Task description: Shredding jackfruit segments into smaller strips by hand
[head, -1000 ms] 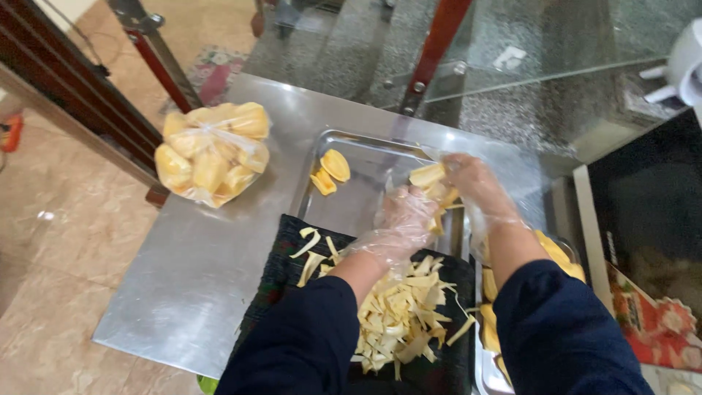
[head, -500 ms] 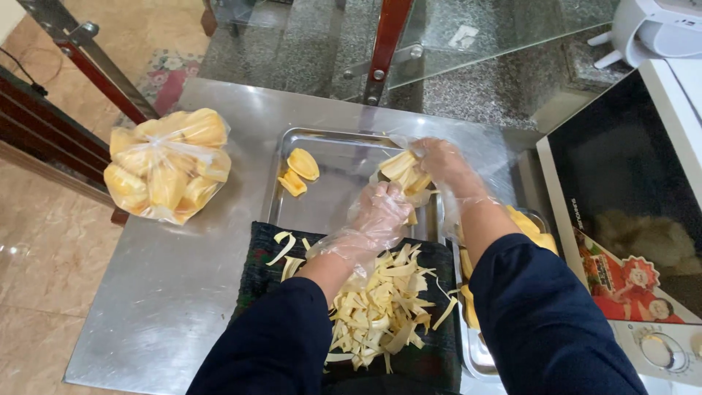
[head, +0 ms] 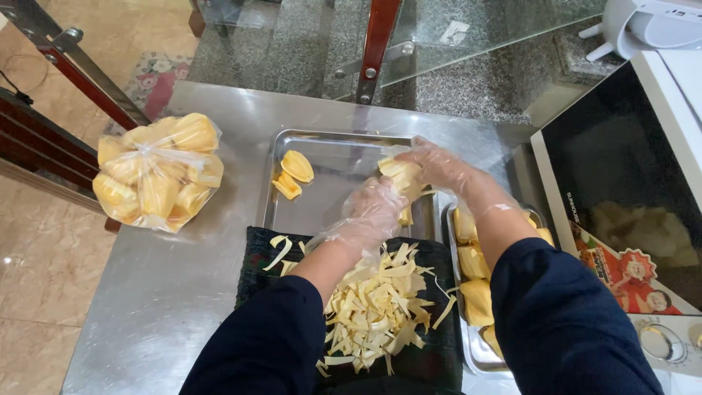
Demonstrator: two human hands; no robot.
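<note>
hidden: right-side tray (head: 468, 344) is mostly under the right sleeve, so can't really count what's in it
jackfruit pod (head: 401, 175): over the steel tray (head: 329, 212), pinched from both sides
fingers: left hand (head: 373, 212) and right hand (head: 439, 164), in clear plastic gloves, both curled onto the pod
around: two peeled pieces (head: 292, 174) in the tray, pile of strips (head: 373, 307) on dark cloth, bagged pods (head: 157, 172) left on the surface (head: 161, 292)

My steel table (head: 168, 292) stands on beige floor tiles (head: 29, 292); far off, a glass railing (head: 468, 44), a microwave (head: 629, 183) right.
</note>
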